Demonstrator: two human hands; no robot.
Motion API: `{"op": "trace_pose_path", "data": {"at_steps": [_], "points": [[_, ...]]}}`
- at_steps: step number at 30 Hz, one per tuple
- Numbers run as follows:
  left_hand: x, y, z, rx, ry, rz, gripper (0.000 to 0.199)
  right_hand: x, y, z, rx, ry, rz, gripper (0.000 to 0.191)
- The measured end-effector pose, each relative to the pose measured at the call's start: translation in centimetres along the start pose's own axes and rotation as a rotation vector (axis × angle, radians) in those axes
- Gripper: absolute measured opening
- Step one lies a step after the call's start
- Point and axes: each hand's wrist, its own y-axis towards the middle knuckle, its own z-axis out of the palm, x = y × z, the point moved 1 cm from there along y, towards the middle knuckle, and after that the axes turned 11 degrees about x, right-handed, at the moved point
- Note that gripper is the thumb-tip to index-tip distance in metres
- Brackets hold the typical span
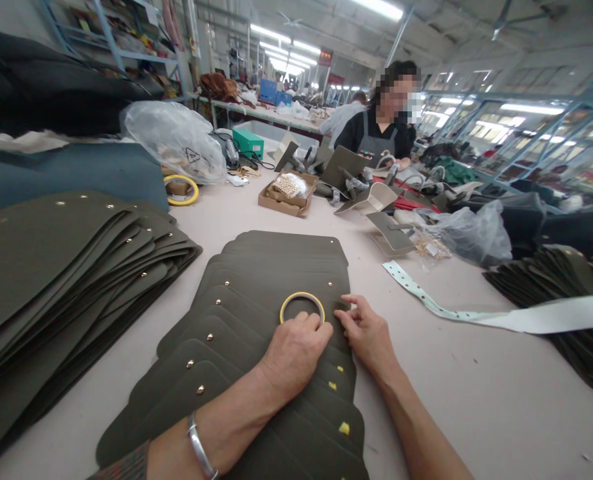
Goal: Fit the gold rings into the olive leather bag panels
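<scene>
Dark olive, leather-like panels [276,267] lie overlapped in a stepped stack in front of me. Gold studs [209,337] run down their left side, and small yellow tape pieces [344,428] stick near the right edges. My left hand [296,347] is closed on a roll of yellow tape [302,295], held over the stack; its fingertips are partly hidden. At the stack's right edge, my right hand [366,330] has thumb and forefinger bent close around a panel's edge. Whether a bit of tape is also between them, I cannot tell.
More olive panels [76,267] are piled on the left beside another yellow tape roll [181,190]. Ahead stands a cardboard box [287,193] with gold parts. A pale perforated strip [476,317] crosses the table at right. A person [381,127] works across the table.
</scene>
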Motion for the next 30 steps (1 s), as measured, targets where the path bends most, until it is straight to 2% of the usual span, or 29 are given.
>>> {"op": "trace_pose_path", "data": {"at_steps": [2,4,7,11,15,23,27,30], "points": [[0.0,-0.1,0.0,-0.011,-0.001,-0.012,0.008,-0.3,-0.2,-0.2,0.002,0.103,0.087,0.033],[0.1,-0.2,0.1,-0.019,-0.002,-0.023,0.008,-0.6,-0.6,-0.3,0.038,0.174,0.121,0.031],[0.2,-0.2,0.1,-0.036,0.001,-0.013,0.010,-0.6,-1.0,-0.3,0.067,0.111,0.072,0.030],[0.2,0.0,0.0,-0.065,0.012,0.013,0.012,-0.1,-0.6,0.0,0.011,-0.090,-0.036,0.022],[0.5,-0.1,-0.4,-0.102,-0.020,0.033,0.013,0.7,-0.2,0.2,0.013,-0.147,-0.105,0.018],[2.2,-0.7,-0.7,-0.255,-0.179,0.087,0.020,1.2,-1.7,-0.8,0.319,-0.138,-0.173,0.015],[2.5,-0.7,-0.4,-0.300,-0.226,0.156,0.021,1.4,-2.0,-0.8,0.195,-0.001,-0.232,0.010],[2.2,-0.8,-0.5,-0.340,-0.228,0.220,0.032,2.0,-2.1,-0.4,0.126,0.105,-0.317,0.017]]}}
